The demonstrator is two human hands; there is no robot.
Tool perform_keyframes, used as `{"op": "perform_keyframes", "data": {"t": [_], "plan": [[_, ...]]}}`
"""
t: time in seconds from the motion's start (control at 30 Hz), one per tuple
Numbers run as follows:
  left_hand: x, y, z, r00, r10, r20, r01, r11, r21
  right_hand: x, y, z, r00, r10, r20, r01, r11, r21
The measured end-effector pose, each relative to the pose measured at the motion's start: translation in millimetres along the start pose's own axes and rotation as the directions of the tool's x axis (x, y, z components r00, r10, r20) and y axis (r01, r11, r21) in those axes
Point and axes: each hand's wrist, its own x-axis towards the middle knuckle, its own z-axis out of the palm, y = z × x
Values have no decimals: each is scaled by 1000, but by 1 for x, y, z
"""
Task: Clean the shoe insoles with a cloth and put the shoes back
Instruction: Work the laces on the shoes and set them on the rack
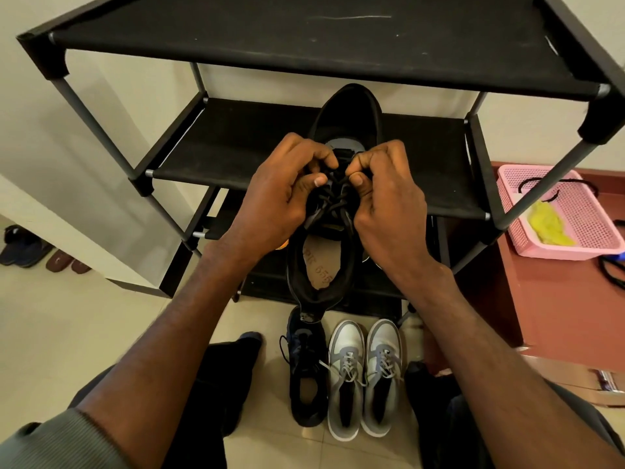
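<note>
Up in front of the black fabric-shelved shoe rack (304, 164), both the left hand (280, 194) and the right hand (389, 201) pinch the laces of a black lace-up shoe (324, 265), while a pink perforated plastic basket (585, 211) holds a crumpled yellow cloth (551, 228).

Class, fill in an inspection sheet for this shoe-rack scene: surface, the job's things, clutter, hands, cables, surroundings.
Surface: black fabric shoe rack; pale tiled floor.
Job's things: black shoe held up, bare liner showing inside; second black shoe and grey pair on floor; yellow cloth in pink basket.
Clutter: footwear far left.
Hands: left hand and right hand each pinch the laces.
Cables: black cord in basket.
Surroundings: cream wall, reddish ledge.
</note>
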Motion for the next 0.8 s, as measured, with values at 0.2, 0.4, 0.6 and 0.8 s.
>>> {"op": "perform_keyframes", "data": {"t": [0.2, 0.4, 0.6, 0.8], "plan": [[1, 5, 3, 998, -48, -33, 47, 998, -35, 0, -1, 2, 1000, 19, -5, -19, 1000, 15], [0, 4, -4, 996, -83, 12, 84, 989, -125, 1, 1, 4, 999, 37, -11, -36, 998, 53], [-11, 2, -12, 996, -51, 75, 62, 986, -153, 2, 1, 3, 999, 34, -7, -33, 998, 52], [-9, 11, -3, 998, -62, 8, 62, 993, -96, 3, -1, 2, 999, 50, 4, -50, 994, 96]]}}
